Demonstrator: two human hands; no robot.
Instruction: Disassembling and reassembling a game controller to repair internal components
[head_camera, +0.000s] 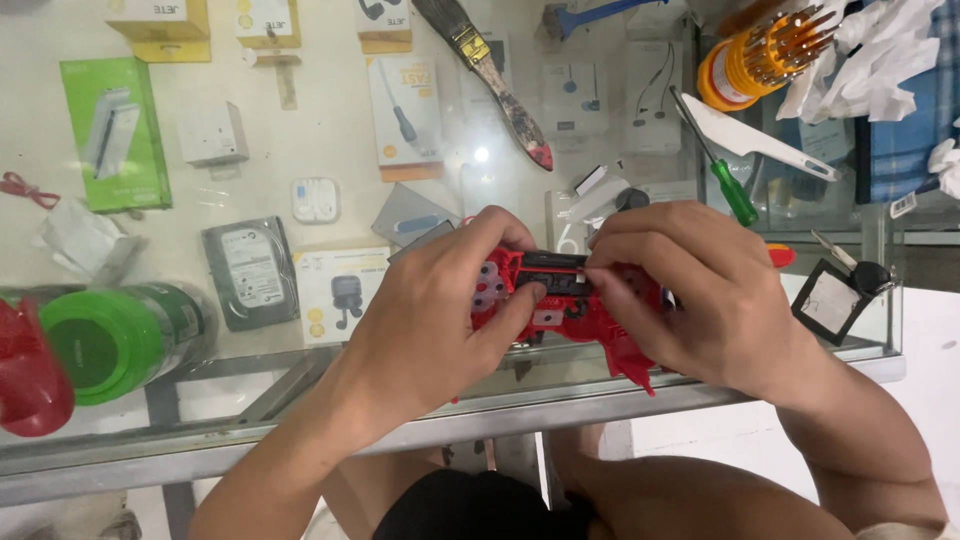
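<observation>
Your left hand (430, 320) clamps one end of the opened red game controller shell (570, 300), thumb pressed across its front, while your right hand (690, 295) pinches a small pale part at the dark inner board, fingertips drawn tight together. The shell hovers just above the near edge of the glass surface (330, 150). Keep the left grip firm and the shell level, and work the right fingertips gently so nothing on the board bends or drops. A green-handled screwdriver (725, 175) and a white plastic pry tool (760, 140) lie just beyond your right hand; a worn paintbrush (495, 75) rests farther back.
</observation>
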